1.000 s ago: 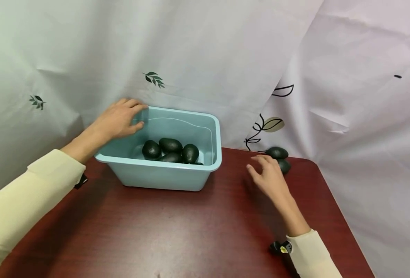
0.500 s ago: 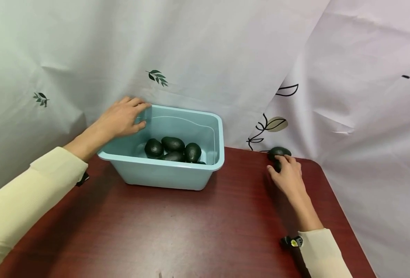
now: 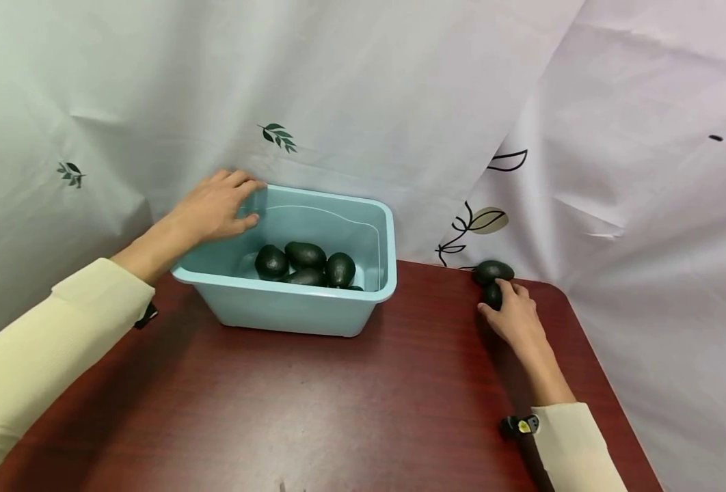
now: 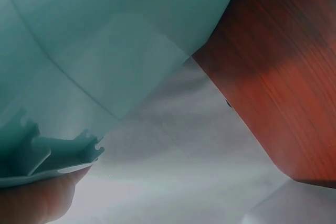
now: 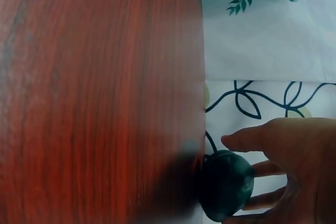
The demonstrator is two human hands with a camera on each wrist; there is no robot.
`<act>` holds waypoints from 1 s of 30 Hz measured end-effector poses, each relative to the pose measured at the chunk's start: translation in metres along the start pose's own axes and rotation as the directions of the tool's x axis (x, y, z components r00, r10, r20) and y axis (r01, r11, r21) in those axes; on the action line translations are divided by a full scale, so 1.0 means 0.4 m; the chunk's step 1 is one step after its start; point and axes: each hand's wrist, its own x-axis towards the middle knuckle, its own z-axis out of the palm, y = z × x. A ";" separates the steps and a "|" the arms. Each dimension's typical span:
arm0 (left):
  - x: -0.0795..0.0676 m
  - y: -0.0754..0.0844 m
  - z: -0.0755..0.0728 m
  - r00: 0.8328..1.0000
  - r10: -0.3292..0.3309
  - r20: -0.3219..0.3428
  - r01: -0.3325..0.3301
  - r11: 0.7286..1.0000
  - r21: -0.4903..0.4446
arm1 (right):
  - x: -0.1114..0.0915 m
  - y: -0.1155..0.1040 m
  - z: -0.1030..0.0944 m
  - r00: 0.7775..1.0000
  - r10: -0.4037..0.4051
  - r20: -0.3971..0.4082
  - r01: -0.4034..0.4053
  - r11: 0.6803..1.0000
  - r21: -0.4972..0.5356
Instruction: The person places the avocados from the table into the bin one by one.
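A light-blue plastic bin (image 3: 289,311) stands on the dark red wooden table, with several dark green avocados (image 3: 305,255) on its floor. My left hand (image 3: 215,205) rests over the bin's back-left corner, fingers along the rim and thumb inside; in the left wrist view one digit lies at the ribbed underside of the rim. At the table's back right, my right hand (image 3: 517,314) has its fingers curled round an avocado (image 5: 227,184), with the thumb tip right at its edge. Another avocado (image 3: 492,272) lies just behind that one.
White cloth (image 3: 363,89) printed with leaves hangs behind the table (image 3: 314,403) and along its right side. The table's rounded back-right corner (image 3: 550,290) lies close beyond my right hand.
My right hand has moved right and reached the nearer avocado, its fingers now round it. My left hand keeps its place on the bin. The head view has shifted slightly.
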 end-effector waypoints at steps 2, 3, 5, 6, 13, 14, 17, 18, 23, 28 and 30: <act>0.003 0.001 0.001 1.000 0.002 0.001 -0.002 1.000 0.004 | 0.000 0.000 0.003 1.000 -0.005 -0.007 0.005 1.000 0.003; 0.004 0.003 0.001 1.000 0.004 0.002 -0.004 1.000 0.004 | 0.000 0.000 0.005 1.000 -0.009 -0.012 0.009 1.000 0.004; 0.004 0.004 0.001 1.000 0.003 0.005 -0.003 1.000 0.005 | 0.001 -0.001 0.007 0.999 -0.024 -0.021 0.024 1.000 0.009; 0.004 0.005 0.001 1.000 0.000 0.006 0.000 1.000 0.004 | 0.001 -0.002 0.007 0.999 -0.032 -0.023 0.032 0.999 0.010; 0.003 0.008 0.001 0.999 -0.014 0.030 0.014 1.000 0.006 | -0.001 -0.002 0.013 0.996 -0.084 -0.024 0.084 0.996 0.011; 0.003 0.008 0.002 0.999 -0.016 0.033 0.016 1.000 0.004 | -0.003 -0.002 0.015 0.995 -0.092 -0.022 0.092 0.996 0.008; 0.004 0.011 0.003 0.999 -0.022 0.042 0.022 1.000 -0.003 | -0.009 -0.001 0.021 0.993 -0.114 -0.027 0.114 0.994 0.002; 0.005 0.013 0.003 0.999 -0.023 0.044 0.024 1.000 -0.006 | -0.011 -0.001 0.023 0.992 -0.119 -0.030 0.119 0.993 0.001; 0.006 0.018 0.002 0.998 -0.046 0.040 0.047 0.999 -0.021 | -0.023 -0.009 0.028 0.988 -0.146 -0.042 0.147 0.989 -0.001; 0.008 0.023 -0.002 0.998 -0.040 0.045 0.041 0.999 -0.010 | -0.041 -0.026 0.031 0.987 -0.157 -0.042 0.158 0.987 0.006; 0.012 0.025 -0.001 0.998 -0.037 0.048 0.037 0.999 -0.002 | -0.050 -0.034 0.035 0.985 -0.164 -0.045 0.165 0.986 0.014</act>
